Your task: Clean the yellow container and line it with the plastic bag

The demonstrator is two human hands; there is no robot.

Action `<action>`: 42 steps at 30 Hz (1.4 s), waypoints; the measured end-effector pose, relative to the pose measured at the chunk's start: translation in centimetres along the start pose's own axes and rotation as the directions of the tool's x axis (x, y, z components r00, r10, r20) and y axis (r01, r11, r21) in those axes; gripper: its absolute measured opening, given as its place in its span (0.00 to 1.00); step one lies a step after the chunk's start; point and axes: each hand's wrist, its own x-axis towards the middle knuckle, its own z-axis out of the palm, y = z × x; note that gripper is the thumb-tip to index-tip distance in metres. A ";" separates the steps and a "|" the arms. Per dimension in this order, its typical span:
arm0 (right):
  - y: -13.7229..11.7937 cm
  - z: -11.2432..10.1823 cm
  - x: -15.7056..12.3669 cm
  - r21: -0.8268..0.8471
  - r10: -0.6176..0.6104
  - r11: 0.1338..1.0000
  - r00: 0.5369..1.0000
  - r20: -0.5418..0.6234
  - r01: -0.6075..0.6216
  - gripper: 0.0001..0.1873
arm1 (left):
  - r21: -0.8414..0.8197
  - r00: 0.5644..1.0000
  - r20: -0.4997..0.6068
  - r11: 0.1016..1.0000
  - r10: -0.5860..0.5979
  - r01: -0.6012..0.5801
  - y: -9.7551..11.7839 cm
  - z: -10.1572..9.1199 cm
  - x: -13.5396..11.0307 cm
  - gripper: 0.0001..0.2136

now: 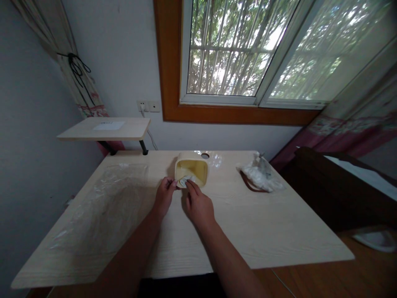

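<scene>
A cream plastic container (pixel 203 169) with a yellowish inside rests on the table, its opening facing me. At its lower left corner, my left hand (pixel 164 194) is closed with thumb and fingers on the rim. My right hand (pixel 200 205) is in front of the opening, fingers bent together on a crumpled pale cloth (pixel 182 181). This cloth lies against the container's lower inside edge, partly covered by my right fingertips. Whether it is fabric or paper is too small to make out.
A clear plastic sheet or bag (pixel 105 207) lies flat on the table's left side. On the right sits a crumpled clear bag (pixel 259 174) with a brown strap-like piece (pixel 249 184) beneath it. A raised shelf (pixel 120 130) with paper stands back left; the table (pixel 279 231) has a cable hole behind.
</scene>
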 end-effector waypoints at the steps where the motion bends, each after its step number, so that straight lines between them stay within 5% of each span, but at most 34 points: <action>1: -0.2 -0.1 0.0 0.010 -0.027 1.000 1.000 0.004 0.027 0.31 | 0.002 1.000 0.000 1.000 -0.002 0.002 0.1 0.0 0.0 0.15; 5: 0.0 -0.5 -0.1 0.025 -0.068 0.997 0.998 -0.005 0.068 0.31 | -0.006 1.000 -0.010 1.000 -0.010 0.010 0.4 0.1 -0.1 0.15; 11: 1.0 -0.6 -0.3 0.006 0.042 0.999 0.998 -0.043 -0.042 0.30 | 0.001 1.000 -0.013 1.000 -0.009 0.009 0.2 0.2 0.0 0.16; 20: -0.6 -0.4 -0.4 0.023 -0.072 0.997 0.997 -0.010 0.072 0.31 | 0.085 0.999 -0.024 0.996 -0.027 0.029 0.2 0.1 0.0 0.15; 29: 0.8 -1.0 -0.3 -0.033 0.073 0.997 0.997 -0.022 -0.074 0.28 | 0.041 0.999 -0.026 0.998 -0.045 0.046 0.7 0.6 -0.1 0.15; 42: 0.4 -1.0 -0.4 0.076 -0.018 0.997 1.000 0.016 0.017 0.31 | 0.036 0.999 -0.009 0.998 -0.045 0.045 0.6 0.6 -0.2 0.15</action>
